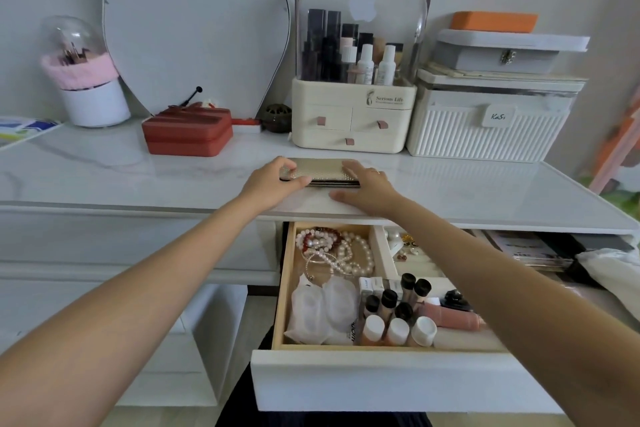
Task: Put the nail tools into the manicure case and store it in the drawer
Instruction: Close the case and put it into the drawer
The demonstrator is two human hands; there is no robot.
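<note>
Here, on a white marbled worktop (104, 170), against a pale wall: closed gold manicure case (320, 168) lying flat near the front edge, between both hands. Left hand (273, 180) curled round the case's left end, thumb along the front side, fingers over the top. Right hand (367, 187) laid on the case's right end, fingers fairly straight, thumb flat on the worktop just in front; a ring on one finger. No loose nail tools to be seen outside the case.

Below the front edge, a drawer (381, 381) pulled open: pearl and bead strings (336, 250) in its left back part, small bottles (394, 315) with black and white caps at the front, a white plastic pouch (322, 312) beside them, a pink tube (450, 317) lying on its side to the right.

Along the back of the worktop, left to right: white brush holder (86, 80) with a clear dome and pink lining, curvy mirror (194, 28) leaning behind, red box (188, 132), small dark round pot (277, 118), cream cosmetics organiser (356, 80) with a clear lid and little drawers, white ribbed box (491, 121) labelled "KaSi", grey latched case (502, 52) stacked on it, orange block (493, 21) on top. At far left, corner of a coloured booklet (24, 128).
</note>
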